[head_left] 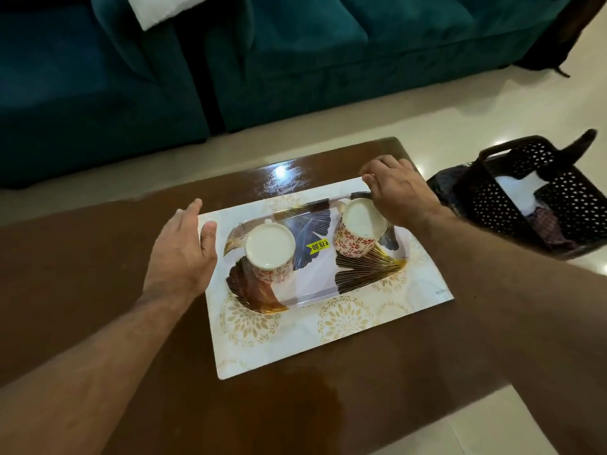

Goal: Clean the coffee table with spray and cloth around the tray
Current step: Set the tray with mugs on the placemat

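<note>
Teal sofa cushions [295, 57] filled the background beyond a pale tiled floor [460, 119], and nearer the camera stood the glossy brown coffee table [98, 274], with a darker, wet-looking patch on its near side and a bright glare on its far side. On the table lay a white placemat [289, 339] printed with gold flower rounds, and on the placemat sat the tray [312, 290], patterned with dark and gold leaves and carrying a yellow price sticker [318, 245]. Two mugs with red flower prints stood upside down in the tray: the left mug [270, 249] just to the thumb side of the left hand, and the right mug [359, 226] directly beside the right hand's palm. The left hand [184, 247] hovered at the placemat's left edge with its fingers straight and loosely apart, thumb pointing toward the tray; whether it touched the mat could not be told. The right hand [399, 192] reached over the tray's far right corner, its fingers curled down at the rim there, though the pictures did not show plainly whether they gripped it. Beyond the right hand's knuckles, on the floor off the table's right end, stood a black perforated basket [492, 195] holding a white cloth [519, 192] and some darker fabric.
</note>
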